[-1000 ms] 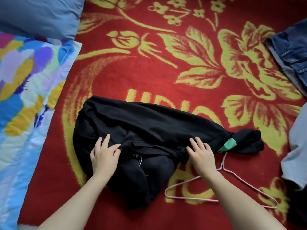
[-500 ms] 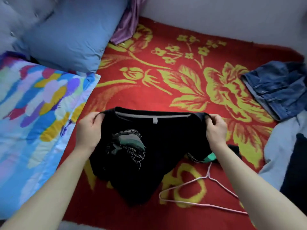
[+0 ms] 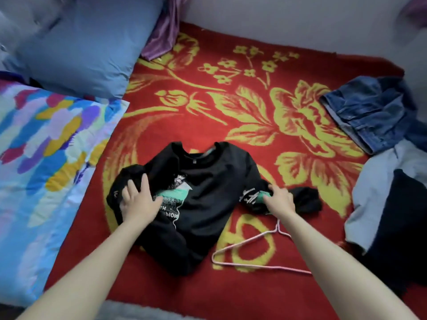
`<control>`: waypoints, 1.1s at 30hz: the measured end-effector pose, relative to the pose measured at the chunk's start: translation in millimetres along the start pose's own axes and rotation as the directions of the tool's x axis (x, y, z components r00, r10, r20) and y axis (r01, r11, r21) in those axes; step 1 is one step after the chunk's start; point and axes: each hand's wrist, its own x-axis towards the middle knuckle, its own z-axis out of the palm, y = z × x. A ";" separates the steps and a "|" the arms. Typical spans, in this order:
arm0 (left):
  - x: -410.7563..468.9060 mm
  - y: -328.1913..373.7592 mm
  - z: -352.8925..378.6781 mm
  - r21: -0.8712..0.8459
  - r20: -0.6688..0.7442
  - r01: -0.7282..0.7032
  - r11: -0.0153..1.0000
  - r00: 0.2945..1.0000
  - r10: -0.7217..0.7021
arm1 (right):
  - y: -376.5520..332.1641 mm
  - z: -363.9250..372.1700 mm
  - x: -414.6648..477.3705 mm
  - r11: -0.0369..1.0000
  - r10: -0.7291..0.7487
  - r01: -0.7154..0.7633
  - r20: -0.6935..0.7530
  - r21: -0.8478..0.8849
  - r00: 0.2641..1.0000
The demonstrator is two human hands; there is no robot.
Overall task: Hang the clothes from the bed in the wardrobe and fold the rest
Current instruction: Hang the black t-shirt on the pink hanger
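While the black sweatshirt lay print-up on the red blanket of the bed, neckline away from the person, the step in hand was judged to be spreading it out for hanging. The left hand pressed flat, fingers spread, on the left sleeve and chest print. The right hand sat on the right sleeve at its green band, fingers bent; a grip could not be confirmed. The next move called for straightening both sleeves, then feeding in the pink wire hanger beside the right wrist.
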 end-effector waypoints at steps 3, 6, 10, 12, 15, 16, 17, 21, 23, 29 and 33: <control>-30.7 -3.7 43.3 0.013 0.099 0.051 0.999 0.994 -0.052 | 66.9 30.5 -24.4 0.986 0.156 -0.149 0.082 -0.080 0.984; -65.1 0.5 77.3 -0.007 0.153 0.055 0.998 0.987 -0.054 | 120.0 47.9 -40.8 0.968 0.211 -0.192 0.112 -0.160 0.971; -106.8 7.5 117.8 -0.050 0.225 0.064 0.997 0.973 -0.052 | 165.5 54.7 -34.4 0.980 0.159 -0.137 0.152 -0.145 0.976; -122.2 9.5 134.0 -0.059 0.248 0.071 0.996 0.967 -0.055 | 178.7 58.4 -24.6 0.988 0.119 -0.101 0.173 -0.114 0.978; -132.3 10.1 147.8 -0.070 0.231 0.089 0.994 0.970 -0.071 | 187.4 70.6 -7.6 0.992 0.069 -0.043 0.233 -0.116 0.970; -133.1 9.1 148.9 -0.076 0.218 0.094 0.993 0.973 -0.076 | 186.6 75.8 -2.8 0.993 0.052 -0.023 0.249 -0.120 0.967; -133.5 8.4 150.8 -0.080 0.206 0.096 0.992 0.975 -0.078 | 184.9 81.6 2.2 0.994 0.038 -0.010 0.254 -0.112 0.966; -133.5 -0.5 153.6 -0.075 0.182 0.115 0.991 0.978 -0.099 | 169.7 105.6 17.1 0.999 -0.018 0.009 0.196 0.047 0.980; -132.7 -7.9 152.7 -0.078 0.171 0.121 0.990 0.980 -0.106 | 161.1 114.7 20.9 0.997 -0.003 -0.011 0.187 0.076 0.982; -122.9 -29.3 145.8 -0.089 0.121 0.113 0.990 0.987 -0.102 | 167.4 136.3 18.1 0.982 0.189 -0.187 0.107 -0.029 0.976; -101.1 -40.9 136.6 -0.086 0.099 0.081 0.993 0.992 -0.073 | 166.6 158.8 -10.5 0.896 0.302 -0.369 0.271 0.245 0.914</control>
